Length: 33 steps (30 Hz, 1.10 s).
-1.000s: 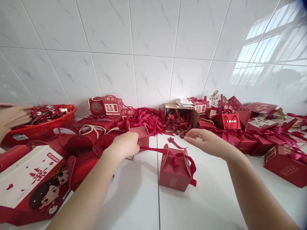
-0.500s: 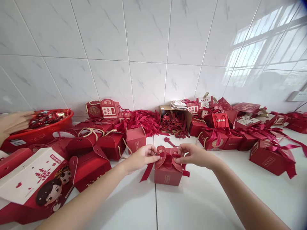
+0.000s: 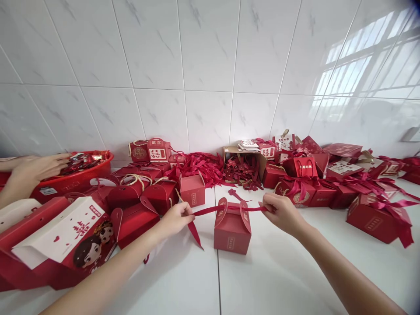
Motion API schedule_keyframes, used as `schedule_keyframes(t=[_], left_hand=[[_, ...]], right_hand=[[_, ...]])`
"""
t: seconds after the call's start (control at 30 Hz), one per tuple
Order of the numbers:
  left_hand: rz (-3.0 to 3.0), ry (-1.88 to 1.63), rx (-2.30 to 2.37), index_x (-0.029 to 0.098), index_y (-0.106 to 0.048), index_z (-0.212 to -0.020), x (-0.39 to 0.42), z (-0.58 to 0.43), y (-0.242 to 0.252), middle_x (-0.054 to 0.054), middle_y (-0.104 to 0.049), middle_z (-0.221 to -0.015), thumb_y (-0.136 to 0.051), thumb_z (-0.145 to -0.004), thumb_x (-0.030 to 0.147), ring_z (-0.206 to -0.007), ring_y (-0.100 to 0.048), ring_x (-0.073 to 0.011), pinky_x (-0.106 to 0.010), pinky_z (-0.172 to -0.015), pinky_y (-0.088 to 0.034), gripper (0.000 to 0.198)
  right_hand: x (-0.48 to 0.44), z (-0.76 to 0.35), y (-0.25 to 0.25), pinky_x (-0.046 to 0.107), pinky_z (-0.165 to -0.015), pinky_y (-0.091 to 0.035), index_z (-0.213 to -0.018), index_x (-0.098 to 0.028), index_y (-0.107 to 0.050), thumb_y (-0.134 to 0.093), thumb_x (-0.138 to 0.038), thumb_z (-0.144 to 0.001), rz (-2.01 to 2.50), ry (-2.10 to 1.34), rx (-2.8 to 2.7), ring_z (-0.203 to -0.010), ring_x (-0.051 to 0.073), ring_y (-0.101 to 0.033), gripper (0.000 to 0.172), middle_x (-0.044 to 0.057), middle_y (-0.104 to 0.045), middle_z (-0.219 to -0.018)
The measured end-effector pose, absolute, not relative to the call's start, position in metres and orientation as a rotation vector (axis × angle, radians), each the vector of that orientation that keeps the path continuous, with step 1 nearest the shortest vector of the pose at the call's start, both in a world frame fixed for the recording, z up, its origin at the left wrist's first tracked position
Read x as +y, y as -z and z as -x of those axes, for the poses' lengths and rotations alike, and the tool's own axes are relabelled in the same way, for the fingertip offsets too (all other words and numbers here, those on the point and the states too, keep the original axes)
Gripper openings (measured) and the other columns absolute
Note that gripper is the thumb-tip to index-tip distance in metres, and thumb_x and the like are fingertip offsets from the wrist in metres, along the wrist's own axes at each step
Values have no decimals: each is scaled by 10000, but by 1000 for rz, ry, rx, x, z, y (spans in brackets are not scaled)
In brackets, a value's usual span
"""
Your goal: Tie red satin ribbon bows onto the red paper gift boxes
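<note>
From my end of the link, I have the red gift box (image 3: 232, 236) standing upright on the white surface (image 3: 269, 280), straight ahead and between the two hands, its pair of rounded flaps raised at the top. A dark red ribbon (image 3: 207, 211) runs sideways across those flaps, and that left-to-right line is the axis I go by. My left hand (image 3: 179, 216) pinches one end in narrowed fingers, a loose tail hanging below; my right hand (image 3: 281, 210) has its fingers curled around the other end, and is the nearer of the two to the box (whether there is a knot between the flaps, I cannot tell). Just behind the box lies a single flower-ended strip (image 3: 239, 195), then a cardboard carton (image 3: 263, 165) full of similar flowers, with a heap of loose ribbons (image 3: 204, 169) beside it. Off to my right sits a bow-tied box (image 3: 374, 221); far left, another person's hand (image 3: 41, 169) reaches over a red plastic basin (image 3: 77, 183) of shiny wrapped pieces.
</note>
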<state>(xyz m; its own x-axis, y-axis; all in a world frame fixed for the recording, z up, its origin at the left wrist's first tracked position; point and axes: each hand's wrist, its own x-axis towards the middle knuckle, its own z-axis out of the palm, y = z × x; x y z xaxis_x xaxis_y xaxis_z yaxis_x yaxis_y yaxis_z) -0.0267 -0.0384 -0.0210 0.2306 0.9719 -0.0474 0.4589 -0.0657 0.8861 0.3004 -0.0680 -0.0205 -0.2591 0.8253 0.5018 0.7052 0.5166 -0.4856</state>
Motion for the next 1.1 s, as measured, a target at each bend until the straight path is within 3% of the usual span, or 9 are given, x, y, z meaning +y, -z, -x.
schedule_keyframes(t=[0.07, 0.2, 0.3, 0.47, 0.63, 0.77, 0.87, 0.97, 1.1], left_hand=[[-1636, -738, 1291, 198, -430, -676, -40, 23, 18, 37, -532, -680, -661, -619, 307, -680, -500, -151, -277, -663, -373, 262], [-1458, -722, 1086, 197, -465, -760, -45, 4, 7, 20, -562, -766, -653, -703, 393, -761, -560, -160, -291, -741, -395, 277], [-1368, -742, 968, 182, -508, -773, -45, -12, 0, 26, -512, -724, -631, -742, 481, -636, -493, -110, -255, -639, -379, 325], [-1401, -692, 1091, 196, -364, -611, -44, -24, -3, 96, -277, -510, -676, -673, 572, -437, -200, -55, -233, -452, -113, 493], [-1367, -673, 1131, 204, -323, -593, -51, -14, -5, 106, -248, -477, -706, -646, 563, -428, -154, -48, -243, -452, -72, 528], [-1375, -601, 1119, 203, -371, -615, -62, -4, -15, 111, -205, -478, -708, -660, 548, -441, -127, -54, -244, -448, -67, 484], [-1366, -613, 1087, 202, -388, -663, -64, 1, -20, 103, -218, -532, -698, -685, 525, -457, -130, -56, -232, -448, -83, 448], [-1455, -714, 1166, 201, -424, -710, -62, 7, -14, 74, -348, -610, -690, -695, 494, -500, -290, -71, -208, -472, -222, 396], [-1764, -1018, 1431, 199, -509, -735, -67, 19, 5, -2, -529, -810, -596, -758, 496, -773, -505, -164, -262, -712, -389, 310]], right_hand=[[-74, -303, 20, 261, -550, -316, -618, -213, -260, -511, -109, -707, 1237, -286, -2061, -592, 117, -357, 286, -25, -400, -663], [-88, -295, 14, 295, -702, -447, -865, -225, -424, -623, -219, -742, 1166, -872, -2001, -779, 150, -539, 234, 6, -527, -883], [-91, -287, 12, 288, -686, -449, -887, -209, -474, -617, -376, -794, 1132, -1087, -1908, -789, 157, -556, 239, 18, -541, -882], [-87, -286, 20, 286, -609, -379, -645, -212, -419, -589, -387, -798, 1288, -529, -1829, -628, 147, -465, 288, -2, -496, -647], [-89, -294, 30, 282, -517, -236, -595, -215, -150, -460, -222, -799, 1205, 53, -1993, -525, 136, -271, 372, -18, -307, -541], [-89, -293, 32, 293, -522, -206, -593, -206, -140, -433, -191, -819, 1177, 259, -2113, -510, 139, -224, 370, -17, -296, -507], [-85, -289, 31, 296, -535, -235, -573, -208, -177, -419, -200, -839, 1250, 278, -2116, -530, 152, -289, 360, 2, -357, -512], [-83, -289, 32, 304, -581, -304, -578, -219, -303, -528, -286, -808, 1482, 178, -2089, -656, 192, -426, 329, 48, -504, -656], [-98, -296, 38, 317, -555, -316, -590, -217, -419, -671, -494, -688, 1985, -216, -2029, -663, 224, -476, 387, 79, -567, -734]])
